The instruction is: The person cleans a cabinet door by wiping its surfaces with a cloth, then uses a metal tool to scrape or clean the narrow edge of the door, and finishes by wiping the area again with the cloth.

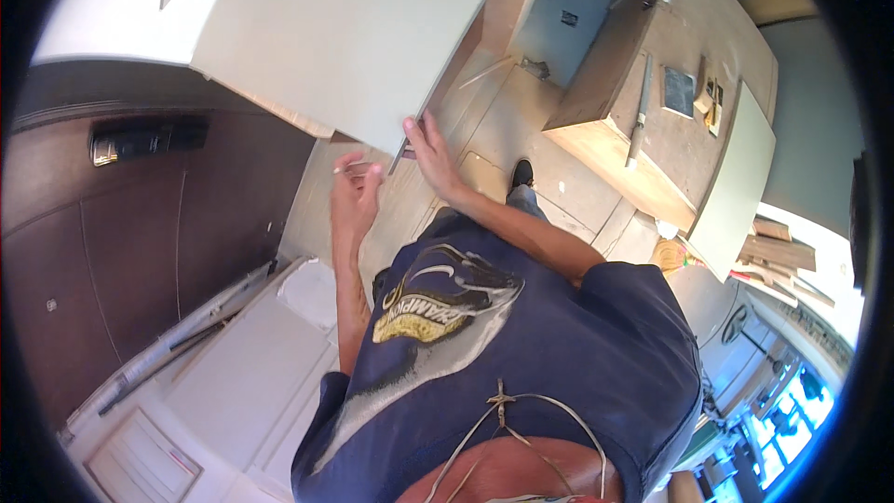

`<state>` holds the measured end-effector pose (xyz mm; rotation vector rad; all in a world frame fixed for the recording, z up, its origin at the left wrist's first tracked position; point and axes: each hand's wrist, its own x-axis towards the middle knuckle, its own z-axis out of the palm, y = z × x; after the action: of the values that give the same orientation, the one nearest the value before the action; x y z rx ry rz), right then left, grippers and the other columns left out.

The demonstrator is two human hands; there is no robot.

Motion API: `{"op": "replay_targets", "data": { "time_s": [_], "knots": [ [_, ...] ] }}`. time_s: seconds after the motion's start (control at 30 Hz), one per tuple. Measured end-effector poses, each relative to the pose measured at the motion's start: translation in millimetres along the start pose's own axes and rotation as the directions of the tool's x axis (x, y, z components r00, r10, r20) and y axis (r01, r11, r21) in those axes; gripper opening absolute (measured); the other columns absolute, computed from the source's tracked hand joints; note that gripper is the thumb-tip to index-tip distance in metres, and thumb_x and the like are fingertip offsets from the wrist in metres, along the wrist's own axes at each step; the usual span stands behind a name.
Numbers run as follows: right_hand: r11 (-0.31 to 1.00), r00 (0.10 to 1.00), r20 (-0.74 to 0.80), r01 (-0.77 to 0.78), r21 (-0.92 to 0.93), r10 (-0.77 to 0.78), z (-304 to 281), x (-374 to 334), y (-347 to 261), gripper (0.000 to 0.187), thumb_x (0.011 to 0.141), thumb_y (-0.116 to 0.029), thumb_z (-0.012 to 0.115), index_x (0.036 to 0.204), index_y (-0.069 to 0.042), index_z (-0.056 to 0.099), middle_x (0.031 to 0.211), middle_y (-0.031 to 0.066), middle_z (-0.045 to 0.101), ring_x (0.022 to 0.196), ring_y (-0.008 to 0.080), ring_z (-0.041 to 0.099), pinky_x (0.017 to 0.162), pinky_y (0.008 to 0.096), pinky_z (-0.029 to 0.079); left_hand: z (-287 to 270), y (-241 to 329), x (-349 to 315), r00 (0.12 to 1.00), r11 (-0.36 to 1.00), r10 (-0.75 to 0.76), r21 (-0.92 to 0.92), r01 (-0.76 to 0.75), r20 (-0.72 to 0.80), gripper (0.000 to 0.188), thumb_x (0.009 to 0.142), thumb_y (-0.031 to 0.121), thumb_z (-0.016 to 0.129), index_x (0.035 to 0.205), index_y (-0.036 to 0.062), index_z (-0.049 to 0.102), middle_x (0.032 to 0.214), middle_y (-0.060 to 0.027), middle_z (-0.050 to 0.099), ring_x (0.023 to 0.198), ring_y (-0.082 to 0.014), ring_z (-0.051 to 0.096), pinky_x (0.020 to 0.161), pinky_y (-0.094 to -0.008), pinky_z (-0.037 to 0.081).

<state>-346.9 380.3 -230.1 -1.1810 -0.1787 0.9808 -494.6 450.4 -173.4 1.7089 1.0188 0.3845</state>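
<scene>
A large pale panel (345, 47) lies flat on a wooden cabinet at the upper left. Along its right edge runs a thin grey-brown strip (396, 164), whose near end sticks out past the panel's corner. My right hand (431, 156) is closed at that edge, thumb and fingers pinching the strip near the corner. Just left of the corner, my left hand (353, 203) is raised with bent fingers and the thumb apart. Nothing shows in it, and it does not touch the panel.
On the right stands a wooden cabinet (596, 130) carrying a long-handled tool (640, 112), a dark flat square (678, 91) and another pale panel (736, 182). Wood offcuts (778, 251) lie beyond. White door-like panels (251, 368) lean at lower left, beside a dark wall (140, 224).
</scene>
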Motion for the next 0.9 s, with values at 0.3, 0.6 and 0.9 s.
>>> {"op": "replay_targets", "data": {
  "time_s": [0.3, 0.6, 0.9],
  "knots": [
    [0.880, 0.802, -0.438, 0.472, 0.047, -0.406, -53.8, 186.7, -34.3, 0.087, 0.104, -0.064, 0.025, 0.159, 0.003, 0.015, 0.167, 0.0182, 0.017, 0.155, 0.0293, 0.014, 0.125, 0.0393, 0.013, 32.3, 66.4, 132.3, 0.764, 0.668, 0.639, 0.427, -0.609, 0.090, 0.019, 0.097, 0.011, 0.062, 0.112, 0.0003, 0.061, 0.126, -0.0195, 0.060, 0.113, -0.0360, 0.060, 0.095, -0.0436, 0.049],
    [0.722, 0.620, -0.496, 0.173, -0.670, -0.608, -179.9, 215.8, -100.2, 0.069, 0.098, -0.037, 0.064, 0.153, -0.007, 0.036, 0.149, 0.0142, 0.046, 0.130, 0.0309, 0.048, 0.109, 0.0434, 0.040, 115.0, 106.5, 269.9, 0.560, 0.376, 0.735, 0.457, -0.806, 0.382, 0.032, 0.093, 0.020, 0.066, 0.122, 0.0075, 0.063, 0.136, -0.0152, 0.059, 0.128, -0.0344, 0.053, 0.111, -0.0540, 0.036],
    [0.218, 0.488, -0.575, -0.607, -0.764, -0.657, -443.7, -3.7, -43.5, 0.061, 0.083, -0.047, 0.074, 0.126, -0.004, 0.062, 0.125, 0.0232, 0.061, 0.114, 0.0413, 0.059, 0.093, 0.0545, 0.049, 149.5, 131.5, 259.9, 0.593, 0.371, 0.594, 0.470, -0.801, 0.543, 0.064, 0.084, 0.039, 0.071, 0.137, 0.0084, 0.051, 0.122, -0.0106, 0.066, 0.120, -0.0286, 0.058, 0.118, -0.0587, 0.017]
  ]
}}
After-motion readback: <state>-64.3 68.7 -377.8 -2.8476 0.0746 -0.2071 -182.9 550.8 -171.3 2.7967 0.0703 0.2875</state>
